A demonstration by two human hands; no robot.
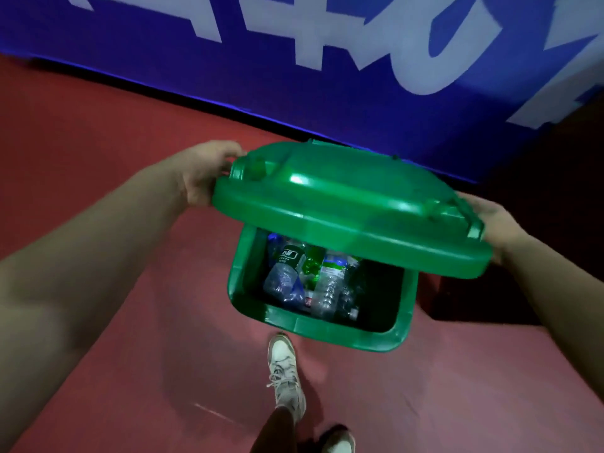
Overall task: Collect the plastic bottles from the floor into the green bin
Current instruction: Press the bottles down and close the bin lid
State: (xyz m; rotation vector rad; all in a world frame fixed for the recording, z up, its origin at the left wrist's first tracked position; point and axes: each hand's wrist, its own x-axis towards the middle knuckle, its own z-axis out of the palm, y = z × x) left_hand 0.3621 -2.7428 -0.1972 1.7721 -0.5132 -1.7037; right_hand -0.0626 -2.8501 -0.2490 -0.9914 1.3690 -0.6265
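Observation:
The green bin (248, 308) stands on the red floor below me, holding several plastic bottles (323, 286), some clear and one green. Its green lid (353, 207) hangs tilted over the far half of the opening. My left hand (206, 174) grips the lid's left edge. My right hand (496, 223) grips the lid's right end, with its fingers hidden under the rim. No bottles lie on the visible floor.
A blue banner (327, 76) with large white letters runs along the far side, close behind the bin. A dark gap (523, 256) lies to the bin's right. My white shoe (284, 374) is just in front of the bin on the red floor (130, 354).

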